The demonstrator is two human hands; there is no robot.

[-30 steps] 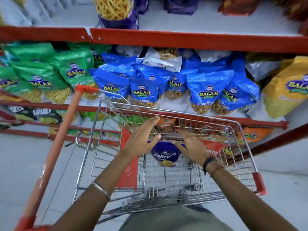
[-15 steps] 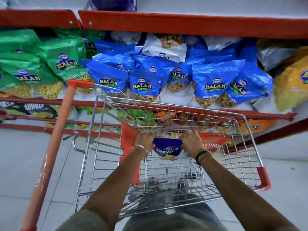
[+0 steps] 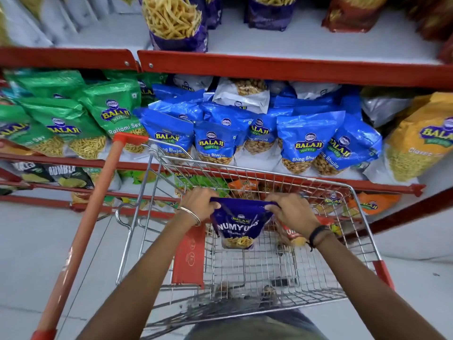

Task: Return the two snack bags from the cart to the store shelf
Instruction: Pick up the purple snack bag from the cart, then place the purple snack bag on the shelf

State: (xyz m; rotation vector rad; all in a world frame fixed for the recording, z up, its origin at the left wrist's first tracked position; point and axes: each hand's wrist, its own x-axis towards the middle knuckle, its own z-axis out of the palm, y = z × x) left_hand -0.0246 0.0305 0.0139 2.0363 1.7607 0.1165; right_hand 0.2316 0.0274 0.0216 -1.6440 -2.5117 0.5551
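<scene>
While nothing is looking returned yet, the tall red-edged store shelf [image 3: 282, 68] is filling the whole background: green, blue and yellow Balaji packs on the middle tier, purple bags of yellow sticks [image 3: 175, 20] standing on the white top tier, orange packs lower down.

Silver wire shopping cart with red handle and corner caps [image 3: 245, 271] is sitting right against the shelf, front rim just below the blue packs.

Both bare arms are reaching down into the basket from the near side.

Purple foil snack bag marked NUMYUMS [image 3: 239, 225] is hanging inside the cart, around rim height, bottom clear of the wire floor. Top seam is stretching between the two hands.

Red-orange snack bag [image 3: 291, 235] is lying low in the basket, just right of the purple one, mostly hidden behind the right wrist. Reading it as the second item, not certain.

Left hand [image 3: 199, 201], bangle on wrist: fingers are pinching the left top corner of the purple bag. Right hand [image 3: 291, 209], dark wristband: fingers are clamping the right top corner.

Progress, my read: first bag is gripped and partway up, not on the shelf. Matching purple packs on the top tier look like its slot. Left to do: lift and place it, then the red-orange one.
</scene>
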